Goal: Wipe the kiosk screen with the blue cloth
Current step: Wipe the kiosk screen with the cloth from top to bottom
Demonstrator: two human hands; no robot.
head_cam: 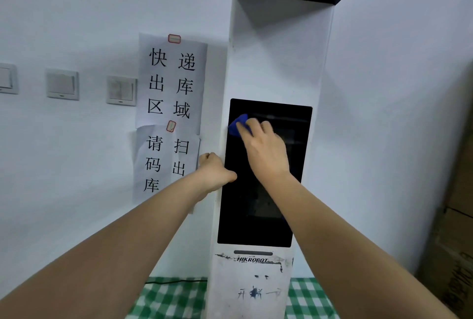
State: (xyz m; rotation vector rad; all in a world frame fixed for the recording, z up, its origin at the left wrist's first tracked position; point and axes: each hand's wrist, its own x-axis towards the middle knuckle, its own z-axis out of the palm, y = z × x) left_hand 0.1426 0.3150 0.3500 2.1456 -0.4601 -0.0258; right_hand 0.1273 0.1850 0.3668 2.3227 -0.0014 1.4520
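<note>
Two bare forearms are reaching forward from the bottom of the view toward a white HIKROBOT kiosk (275,62) that is standing on a counter under a green checked cloth (166,298).

Left hand (213,171): fingers are curling round the kiosk's left edge, thumb lying on the front just at the screen border. Judgement: it is steadying the column.

Right hand (266,149): it is pressing a bunched blue cloth (236,125) against the kiosk screen (256,203), fingers curling over the cloth; only the cloth's left part is showing past the fingertips. The cloth is sitting in the upper left corner of the dark glass, touching its left edge.

Step in hand (judgement): wiping is under way, and the pass is working the top of the screen. The middle and lower glass are lying below the hand; whether they are clean cannot be told from the dark reflective surface.

Next move calls for (judgement): sweeping the cloth across to the right edge, then working downward in overlapping rows, keeping flat pressure while the left hand is bracing the column against tipping.

Behind: paper notices (171,83) and three wall switches (62,84) are hanging on the wall at left; cardboard boxes (453,242) are standing at right.
</note>
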